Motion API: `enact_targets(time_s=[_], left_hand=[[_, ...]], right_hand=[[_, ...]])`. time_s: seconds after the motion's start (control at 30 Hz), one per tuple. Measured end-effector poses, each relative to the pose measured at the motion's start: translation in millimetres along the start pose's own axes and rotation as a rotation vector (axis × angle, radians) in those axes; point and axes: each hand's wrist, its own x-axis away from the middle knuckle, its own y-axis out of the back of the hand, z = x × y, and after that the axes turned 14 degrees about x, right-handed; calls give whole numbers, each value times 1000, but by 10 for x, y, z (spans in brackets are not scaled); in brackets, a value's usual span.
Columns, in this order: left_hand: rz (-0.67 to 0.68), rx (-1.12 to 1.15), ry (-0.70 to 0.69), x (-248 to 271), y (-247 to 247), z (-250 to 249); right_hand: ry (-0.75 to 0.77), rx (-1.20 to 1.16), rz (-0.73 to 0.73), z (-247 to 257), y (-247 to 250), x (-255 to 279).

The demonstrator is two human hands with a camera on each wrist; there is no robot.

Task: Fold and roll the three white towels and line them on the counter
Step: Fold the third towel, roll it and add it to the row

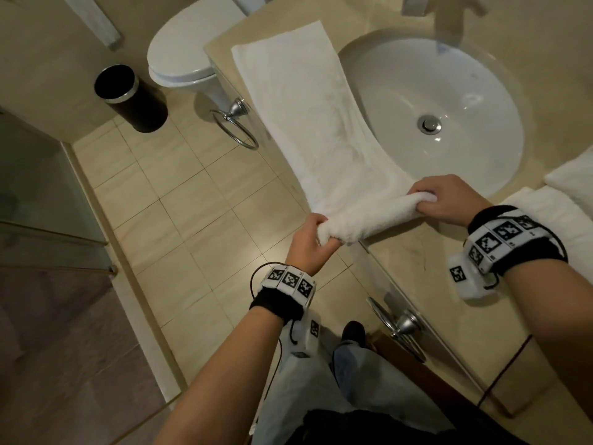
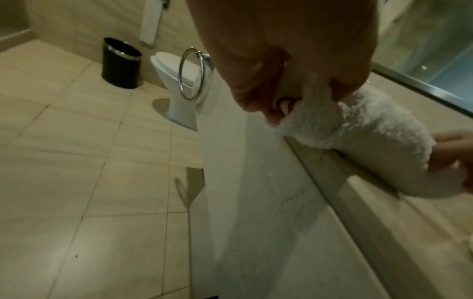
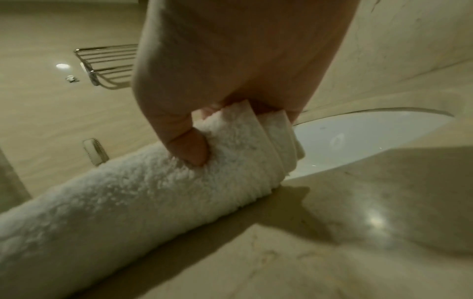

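A long white towel (image 1: 308, 117) lies folded lengthwise on the beige counter (image 1: 414, 261), left of the sink, with its near end rolled into a short tube (image 1: 369, 216). My left hand (image 1: 309, 239) grips the roll's left end, which overhangs the counter edge; the same roll (image 2: 371, 129) shows in the left wrist view. My right hand (image 1: 449, 197) grips the right end, its thumb pressed into the rolled towel (image 3: 158, 192). Two more white towels (image 1: 568, 200) lie at the right edge of the counter.
A white oval sink (image 1: 442, 104) is sunk in the counter by the towel. Towel rings (image 1: 237, 123) hang on the counter's front face. A toilet (image 1: 189, 49) and a black bin (image 1: 131, 97) stand on the tiled floor to the left.
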Motion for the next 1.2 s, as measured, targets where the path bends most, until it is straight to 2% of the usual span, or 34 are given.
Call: enact_targets(time_s=[0.1, 0.2, 0.4, 0.53, 0.6, 0.67, 0.7, 0.77, 0.83, 0.87, 0.9, 0.97, 1.0, 1.07, 1.2], left_hand=[[-64, 127, 139, -48, -25, -27], [-139, 216, 217, -109, -38, -50], [-221, 294, 355, -224, -38, -79], [-231, 317, 480, -332, 40, -151], [-232, 282, 502, -354, 55, -169], [-273, 184, 406, -343, 46, -150], [-306, 102, 294, -342, 44, -137], [-288, -108, -37, -337, 37, -141], [-161, -312, -421, -340, -1, -176], [-89, -387, -547, -329, -24, -194], [-3, -434, -597, -307, -39, -205], [122, -491, -568, -270, -16, -219], [163, -529, -532, -247, 20, -194], [232, -620, -473, -214, 77, -119], [280, -664, -443, -210, 113, -139]], right_hand=[[-97, -103, 19, 32, 55, -57], [-203, -168, 19, 61, 101, -124], [-345, -74, 127, 99, 108, -330], [-456, -50, 82, 104, 69, -454], [-442, 9, 32, 164, 69, -466], [-340, 193, -75, 238, 83, -445], [-278, 287, -134, 274, 85, -444], [-152, 397, -195, 358, 64, -418], [-35, 417, -225, 405, -35, -361], [14, 385, -244, 415, -86, -312], [37, 337, -282, 410, -114, -257], [15, 234, -293, 377, -134, -175], [5, 205, -246, 364, -141, -126], [4, 188, -168, 335, -165, -36], [10, 160, -143, 320, -273, 72]])
